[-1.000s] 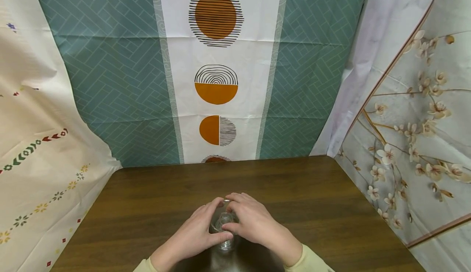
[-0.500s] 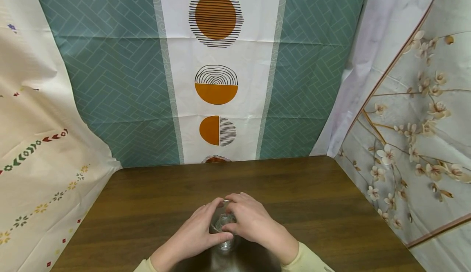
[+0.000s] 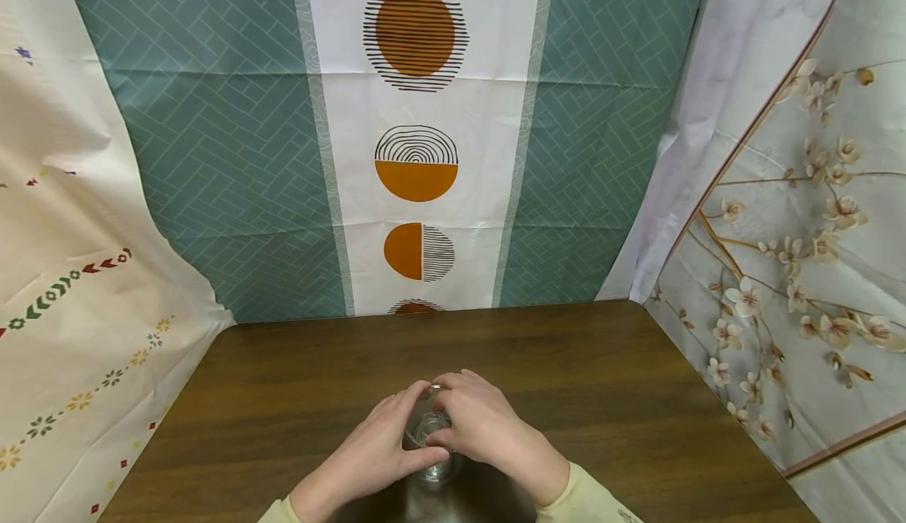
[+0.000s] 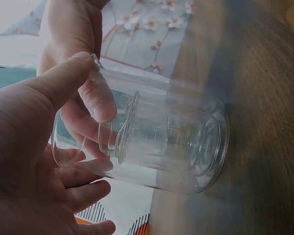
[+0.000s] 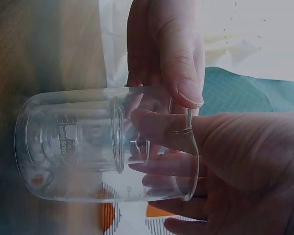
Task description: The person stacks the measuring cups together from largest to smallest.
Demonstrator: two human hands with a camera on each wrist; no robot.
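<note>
A large clear glass beaker (image 5: 88, 195) stands upright on the wooden table in front of me. My left hand (image 3: 378, 446) holds it near the rim, thumb on the near side and fingers round the far side. Inside stands a smaller beaker (image 5: 95, 142) with white markings, its rim well below the outer one. My right hand (image 3: 481, 425) reaches into the large beaker's mouth, where thumb and fingers pinch a still smaller glass beaker (image 5: 140, 145). This smallest one sits at the mouth of the middle beaker, partly hidden by the fingers.
The dark wooden tabletop (image 3: 297, 366) spreads out behind and beside the hands. At its far edge hangs a green and white cloth (image 3: 425, 114). A cream patterned cloth (image 3: 85, 334) borders the left side, and a floral cloth (image 3: 800, 271) the right.
The right wrist and sleeve have shifted slightly left. Left hand and large beaker hold their place.
</note>
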